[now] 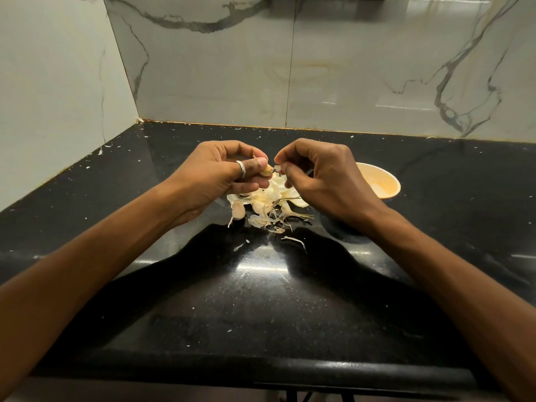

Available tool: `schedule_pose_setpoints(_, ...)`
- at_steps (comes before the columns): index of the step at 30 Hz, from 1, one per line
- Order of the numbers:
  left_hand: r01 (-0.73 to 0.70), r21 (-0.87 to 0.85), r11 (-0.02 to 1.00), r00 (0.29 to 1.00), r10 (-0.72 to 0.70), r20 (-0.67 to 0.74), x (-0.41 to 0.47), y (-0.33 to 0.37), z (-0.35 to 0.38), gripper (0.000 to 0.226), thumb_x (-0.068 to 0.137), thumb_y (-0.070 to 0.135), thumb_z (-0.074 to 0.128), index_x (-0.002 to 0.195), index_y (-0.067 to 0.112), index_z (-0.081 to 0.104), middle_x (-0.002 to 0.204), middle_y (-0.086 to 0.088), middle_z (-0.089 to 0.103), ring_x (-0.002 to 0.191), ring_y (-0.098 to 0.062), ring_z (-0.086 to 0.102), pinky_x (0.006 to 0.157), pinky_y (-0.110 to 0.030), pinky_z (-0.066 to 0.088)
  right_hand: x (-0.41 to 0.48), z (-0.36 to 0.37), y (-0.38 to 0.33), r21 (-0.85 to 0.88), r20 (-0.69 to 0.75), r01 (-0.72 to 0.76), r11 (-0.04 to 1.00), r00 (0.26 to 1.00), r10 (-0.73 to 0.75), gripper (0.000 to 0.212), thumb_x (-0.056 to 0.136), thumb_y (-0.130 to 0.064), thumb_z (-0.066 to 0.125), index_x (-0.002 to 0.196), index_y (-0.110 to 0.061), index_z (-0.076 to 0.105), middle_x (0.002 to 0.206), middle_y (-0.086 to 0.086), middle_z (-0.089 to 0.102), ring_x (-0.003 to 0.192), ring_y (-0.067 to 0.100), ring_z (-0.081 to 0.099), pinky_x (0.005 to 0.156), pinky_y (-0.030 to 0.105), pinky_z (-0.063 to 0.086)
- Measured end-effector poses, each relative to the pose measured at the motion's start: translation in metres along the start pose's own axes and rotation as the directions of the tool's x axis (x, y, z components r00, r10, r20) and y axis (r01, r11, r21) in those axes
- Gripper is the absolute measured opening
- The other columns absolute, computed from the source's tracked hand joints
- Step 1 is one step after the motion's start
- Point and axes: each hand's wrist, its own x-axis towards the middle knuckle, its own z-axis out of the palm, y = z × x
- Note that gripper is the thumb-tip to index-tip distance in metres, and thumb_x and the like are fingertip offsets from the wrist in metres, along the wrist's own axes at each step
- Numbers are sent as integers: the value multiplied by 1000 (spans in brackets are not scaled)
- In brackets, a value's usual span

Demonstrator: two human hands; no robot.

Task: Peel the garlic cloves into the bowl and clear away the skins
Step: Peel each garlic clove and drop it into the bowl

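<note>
A garlic clove (267, 170) was pinched between the thumb and curled fingers of the left hand (229, 169), above a pile of skins and cloves (265, 203) on the black countertop (261, 303). Its loose skin (278, 168) was gripped by the right hand (322, 177), which partly hid the bowl (387, 177).

Head view: no legible text, label, brand, number or sign. The black countertop (261, 300), the marbled wall tiles (217, 68), the bowl (385, 184) and the finger ring (240, 169) bear no lettering
</note>
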Motion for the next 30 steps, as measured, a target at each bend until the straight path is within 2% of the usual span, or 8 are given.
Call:
schedule_pose_setpoints(9, 48, -51, 998, 999, -49, -18, 0, 0, 2, 19, 97, 13, 61, 111, 1, 66, 95, -13, 77, 87, -20, 77, 69, -19, 60, -2, 3, -1, -60, -4, 6, 998, 1000, -7, 18, 87, -7, 62, 93, -12, 78, 84, -2, 73, 75, 15, 68, 71, 37, 55)
schedule_pose_setpoints(12, 49, -65, 997, 999, -50, -15, 1, -1, 2, 16, 98, 11, 59, 108, 2, 67, 95, -14, 77, 86, -19, 76, 66, -18, 60, -2, 4, -2, -21, -27, -10, 1000, 1000, 10, 13, 93, -20, 68, 98, -11, 75, 85, -3, 73, 77, 11, 68, 73, 32, 56)
schedule_pose_setpoints(14, 36, -56, 998, 999, -37, -16, 1, -2, 2, 14, 98, 10, 59, 107, 3, 68, 92, -10, 76, 81, -14, 75, 64, -18, 59, -1, 4, -3, 3, -2, -7, 1000, 1000, 7, 24, 92, -29, 74, 105, -10, 73, 90, -3, 73, 82, 9, 69, 76, 26, 57)
schedule_pose_setpoints(18, 14, -21, 1000, 1000, -14, -15, 2, -5, 3, 12, 98, 9, 59, 105, 6, 69, 87, -2, 76, 75, -9, 72, 65, -18, 58, -2, 9, -4, 74, 15, 36, 997, 999, -38, 22, 87, -22, 81, 103, -8, 74, 89, -1, 74, 81, 6, 70, 74, 14, 53)
schedule_pose_setpoints(22, -20, -9, 1000, 999, 20, -26, 2, -7, 6, 11, 99, 8, 58, 104, 6, 68, 85, -1, 74, 74, -7, 72, 67, -18, 57, -2, 10, -4, 60, -35, 57, 997, 998, -55, 18, 87, -18, 80, 101, -8, 76, 88, 0, 73, 79, 8, 68, 73, 16, 53)
schedule_pose_setpoints(26, -70, 99, 993, 996, 74, -40, 1, -8, 5, 11, 98, 9, 62, 108, 8, 67, 92, -6, 74, 83, -11, 74, 68, -22, 59, -3, 11, -6, 35, -75, 46, 998, 996, -43, 12, 90, -20, 76, 97, -10, 77, 86, -1, 72, 77, 10, 67, 72, 20, 54)
schedule_pose_setpoints(28, -142, 231, 962, 982, 166, -88, 2, -9, 3, 13, 96, 13, 66, 109, 12, 68, 94, -5, 73, 88, -13, 73, 68, -27, 61, -3, 10, -5, 5, -89, 38, 999, 995, -38, 8, 91, -19, 74, 91, -11, 75, 83, -3, 72, 76, 11, 66, 72, 27, 55)
schedule_pose_setpoints(30, -220, 351, 910, 955, 274, -110, 3, -8, 1, 10, 95, 17, 68, 105, 16, 72, 91, -7, 70, 81, -10, 67, 65, -28, 61, -3, 9, -3, -32, -91, 37, 999, 995, -40, 8, 91, -18, 72, 87, -11, 75, 80, -4, 71, 74, 12, 65, 71, 32, 54)
